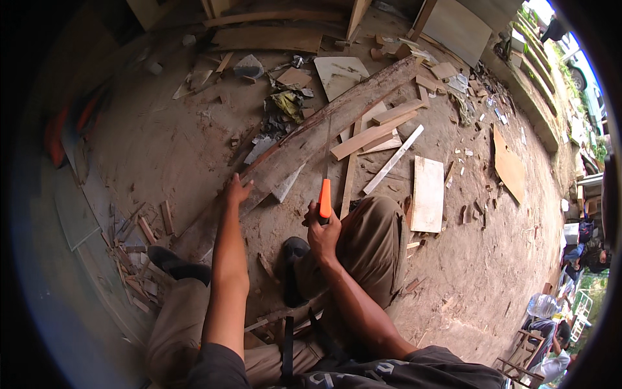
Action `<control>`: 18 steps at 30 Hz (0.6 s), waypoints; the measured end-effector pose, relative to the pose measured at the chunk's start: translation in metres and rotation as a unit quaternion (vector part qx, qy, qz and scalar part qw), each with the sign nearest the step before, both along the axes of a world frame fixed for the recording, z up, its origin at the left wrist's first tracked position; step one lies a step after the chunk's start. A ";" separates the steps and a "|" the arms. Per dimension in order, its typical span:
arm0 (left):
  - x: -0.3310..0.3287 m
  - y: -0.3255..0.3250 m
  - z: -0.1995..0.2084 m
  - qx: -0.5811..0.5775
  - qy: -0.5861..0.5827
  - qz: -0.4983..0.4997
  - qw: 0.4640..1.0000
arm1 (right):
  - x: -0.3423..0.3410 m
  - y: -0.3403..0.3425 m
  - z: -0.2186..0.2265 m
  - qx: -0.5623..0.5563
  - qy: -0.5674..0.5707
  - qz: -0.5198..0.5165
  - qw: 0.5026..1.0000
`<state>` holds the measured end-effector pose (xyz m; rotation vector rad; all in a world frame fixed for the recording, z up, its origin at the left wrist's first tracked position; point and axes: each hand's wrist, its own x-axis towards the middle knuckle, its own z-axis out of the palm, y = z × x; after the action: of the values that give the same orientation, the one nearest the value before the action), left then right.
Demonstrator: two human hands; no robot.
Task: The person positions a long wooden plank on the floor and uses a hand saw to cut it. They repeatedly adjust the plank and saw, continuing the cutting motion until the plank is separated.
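My right hand (323,235) is wrapped round the orange and black handle of a hand saw (325,194). Its thin blade points away from me and lies against a long, rough wooden plank (291,148). That plank runs slantwise from near my left hand to the far right. My left hand (238,190) grips the plank's left edge toward its near end, thumb on top; the undersides of its fingers are hidden. My bent right knee is close beside the right hand.
Right of the plank lie several loose wood strips (374,135) and a pale rectangular board (427,194). Crumpled dark plastic (280,113) sits beyond it. Offcuts (139,259) are heaped at the left by my shoe. An orange-brown board piece (508,165) lies far right; people sit at the right rim.
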<state>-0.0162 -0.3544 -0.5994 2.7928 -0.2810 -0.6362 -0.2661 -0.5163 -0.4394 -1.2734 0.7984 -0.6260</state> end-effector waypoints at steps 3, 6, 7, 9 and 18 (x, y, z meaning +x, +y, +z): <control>-0.009 0.004 -0.004 -0.124 -0.018 0.000 0.992 | -0.001 -0.002 -0.004 -0.015 0.002 0.011 1.000; -0.029 0.013 -0.004 -0.091 -0.140 -0.068 0.984 | 0.000 0.004 -0.001 -0.035 -0.011 0.029 0.999; -0.028 0.013 -0.003 -0.080 -0.123 -0.066 0.987 | 0.001 0.007 0.002 -0.040 -0.019 0.036 0.998; -0.037 0.004 0.003 -0.060 -0.083 -0.065 0.993 | -0.004 0.004 0.003 -0.020 -0.016 0.038 0.999; -0.015 0.008 -0.011 -0.088 -0.077 0.001 0.993 | -0.015 0.002 0.013 -0.048 0.016 0.055 0.997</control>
<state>-0.0314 -0.3459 -0.6101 2.6748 -0.3476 -0.3762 -0.2806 -0.5141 -0.4261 -1.4085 0.7257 -0.5632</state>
